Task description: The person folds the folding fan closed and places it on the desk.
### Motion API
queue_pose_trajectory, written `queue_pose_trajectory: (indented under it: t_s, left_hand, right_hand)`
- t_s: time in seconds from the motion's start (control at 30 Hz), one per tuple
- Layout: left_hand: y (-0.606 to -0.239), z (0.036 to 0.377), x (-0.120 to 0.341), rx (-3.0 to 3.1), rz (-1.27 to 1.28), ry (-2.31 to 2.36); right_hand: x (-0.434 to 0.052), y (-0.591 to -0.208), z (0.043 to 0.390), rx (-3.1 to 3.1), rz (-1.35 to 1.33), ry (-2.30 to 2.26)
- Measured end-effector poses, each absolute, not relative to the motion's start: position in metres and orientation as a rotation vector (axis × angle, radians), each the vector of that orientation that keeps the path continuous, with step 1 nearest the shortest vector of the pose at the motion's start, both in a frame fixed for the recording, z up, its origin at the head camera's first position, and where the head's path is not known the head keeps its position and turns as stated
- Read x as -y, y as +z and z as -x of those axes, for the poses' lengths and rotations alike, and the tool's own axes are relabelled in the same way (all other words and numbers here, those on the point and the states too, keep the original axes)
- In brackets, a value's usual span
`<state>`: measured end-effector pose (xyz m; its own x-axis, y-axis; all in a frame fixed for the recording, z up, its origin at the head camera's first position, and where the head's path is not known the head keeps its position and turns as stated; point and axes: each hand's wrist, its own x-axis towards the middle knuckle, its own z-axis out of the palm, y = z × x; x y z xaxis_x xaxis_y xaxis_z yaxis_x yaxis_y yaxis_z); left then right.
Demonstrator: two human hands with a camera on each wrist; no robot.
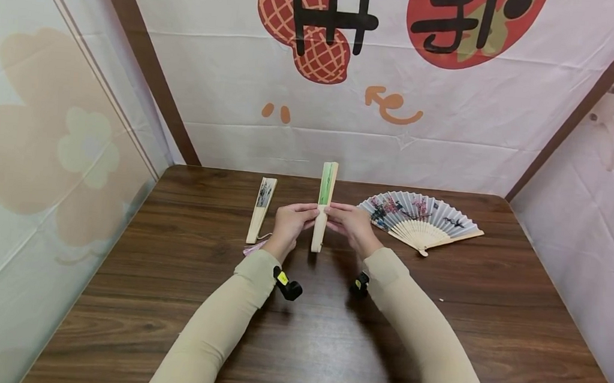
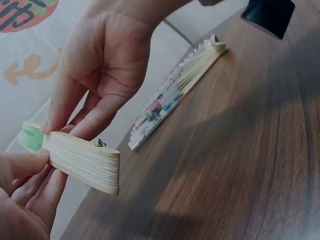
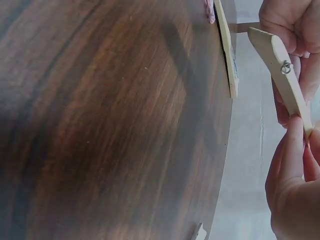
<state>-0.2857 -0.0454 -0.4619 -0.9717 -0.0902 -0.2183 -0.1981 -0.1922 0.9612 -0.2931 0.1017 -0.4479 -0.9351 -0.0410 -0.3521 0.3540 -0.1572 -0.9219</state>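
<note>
left hand (image 1: 289, 223) and right hand (image 1: 355, 225) both pinch the green folded fan (image 1: 327, 187) — uneven pressure could twist its slats (image 2: 82, 157), a loose grip drop it.

Blocked squarely between the left fingers (image 1: 307, 208) and right fingers (image 1: 337, 207) by a folded fan (image 1: 319, 230), pinched from both sides and jutting beyond and nearer than the grip. Obstructed just left of the left fingers by a closed fan (image 1: 261, 211) and its tassel (image 1: 254, 249); passable farther left. Hindered just right of the right fingers by a spread fan (image 1: 417, 219). Closed off ahead of the fingers by a printed backdrop (image 1: 339, 131). Free nearer than the fingers, over bare tabletop (image 1: 321, 355), though narrowed by wrist cameras (image 1: 290, 288).
</note>
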Motion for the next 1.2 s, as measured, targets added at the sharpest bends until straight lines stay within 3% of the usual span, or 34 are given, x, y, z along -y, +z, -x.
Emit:
queue_pose_trajectory:
  t_s: [1.2]
  left_hand:
    - [-0.482, 0.314, 0.042, -2.255, 0.605, 1.939]
  right_hand:
    - [-0.076, -0.474, 0.314, -2.05, -0.62, -2.008]
